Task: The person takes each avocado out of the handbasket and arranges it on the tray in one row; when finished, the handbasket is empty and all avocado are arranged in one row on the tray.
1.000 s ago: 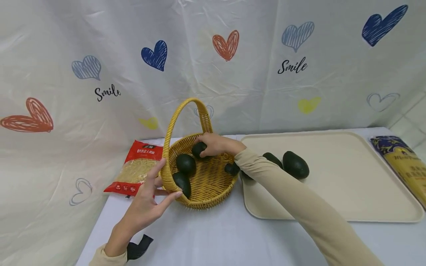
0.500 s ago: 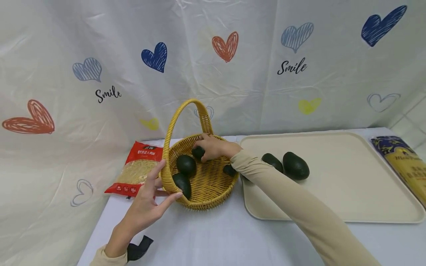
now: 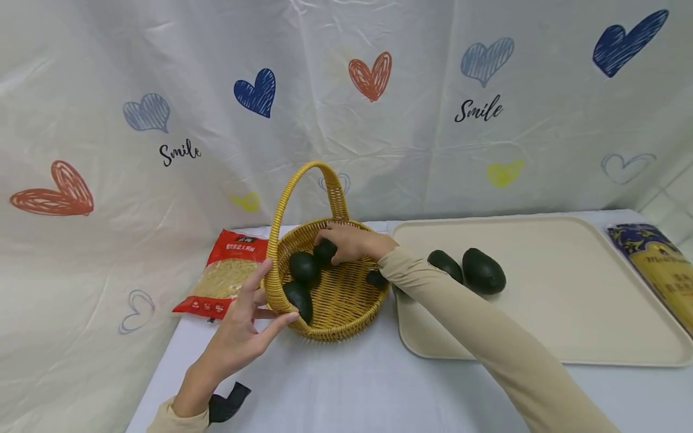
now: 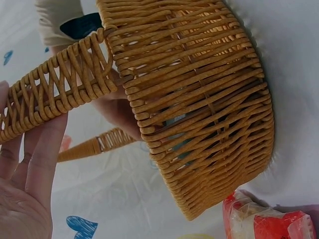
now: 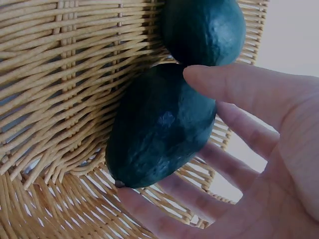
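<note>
A yellow wicker basket with a tall arched handle stands on the table. My left hand holds it at the near base of the handle, thumb by the rim and fingers behind. Inside the basket, my right hand grips a dark green avocado; the right wrist view shows the thumb on top of this avocado and fingers along its side. It sits against a second avocado. Nearer the left hand lies a third avocado, partly behind the handle.
Right of the basket is a beige tray bearing an avocado and another avocado, partly covered by the right sleeve. A red pasta bag lies behind the left hand. A yellow and blue bag lies beyond the tray.
My right hand has lowered slightly in the basket with its avocado, which now sits closer against the neighbouring one. The left hand keeps its hold on the basket.
</note>
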A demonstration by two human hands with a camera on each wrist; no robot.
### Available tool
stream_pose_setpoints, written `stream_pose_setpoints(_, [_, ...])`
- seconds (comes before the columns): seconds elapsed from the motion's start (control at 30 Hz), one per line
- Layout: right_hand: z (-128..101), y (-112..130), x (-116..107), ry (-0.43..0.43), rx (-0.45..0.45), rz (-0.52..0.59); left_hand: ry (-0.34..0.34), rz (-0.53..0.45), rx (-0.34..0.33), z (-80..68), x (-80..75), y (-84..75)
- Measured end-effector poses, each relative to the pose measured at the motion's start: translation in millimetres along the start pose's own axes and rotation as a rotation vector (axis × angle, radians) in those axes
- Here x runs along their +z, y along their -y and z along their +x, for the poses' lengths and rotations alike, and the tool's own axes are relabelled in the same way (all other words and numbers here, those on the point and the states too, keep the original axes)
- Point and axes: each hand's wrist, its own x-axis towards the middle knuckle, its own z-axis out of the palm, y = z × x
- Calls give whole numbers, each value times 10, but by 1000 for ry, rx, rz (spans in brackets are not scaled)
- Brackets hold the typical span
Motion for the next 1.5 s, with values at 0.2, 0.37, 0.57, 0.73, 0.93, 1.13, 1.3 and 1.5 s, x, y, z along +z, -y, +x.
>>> stream_pose_setpoints(0.2, [-34, 19, 19, 30, -1, -6, 0, 11, -14, -3, 9, -9])
stream_pose_setpoints(0.37, [-70, 14, 6, 48, -4, -47, 4, 6, -33, 8, 18, -21])
stream_pose_setpoints(0.57, [-135, 45, -25, 84, 9, -34, -11, 31, -18, 13, -7, -50])
stream_pose_setpoints(0.73, [-223, 69, -28, 114, 21, -33, -16, 40, -3, 16, -21, -47])
stream_pose_setpoints(0.93, [-280, 138, 19, 144, -18, -50, -10, 28, -8, -1, 3, -14])
stream_pose_setpoints(1.13, [-311, 209, 24, 159, -71, -83, -19, 42, -3, 21, -7, -47])
stream_pose_setpoints(1.3, [-345, 244, 24, 159, -83, -116, -19, 35, -5, 32, -6, -58])
stream_pose_setpoints(1.5, [-447, 271, 53, 84, -95, -187, -18, 33, -3, 26, 2, -55])
